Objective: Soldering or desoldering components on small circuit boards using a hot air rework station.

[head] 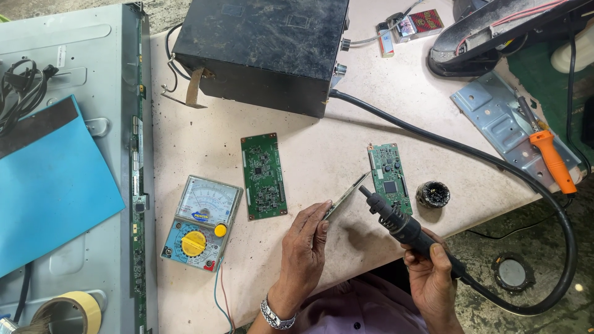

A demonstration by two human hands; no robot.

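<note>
My left hand (304,247) pinches metal tweezers (345,196) whose tips point up and right toward a small green circuit board (390,177). In my right hand (432,281) is a black hot-air handpiece (396,220), its nozzle just below the board's left edge, close to the tweezer tips. A thick black hose (495,164) runs from the handpiece in a loop back to a black box unit (263,49) at the rear of the table. A longer green circuit board (263,175) lies flat to the left of my left hand.
An analog multimeter (202,222) lies left of the long board. A small round black tin (432,193) sits right of the small board. An orange-handled screwdriver (550,158) rests on a metal bracket (501,120). A panel chassis (117,154) with blue sheet (49,185) and tape roll (71,312) fills the left.
</note>
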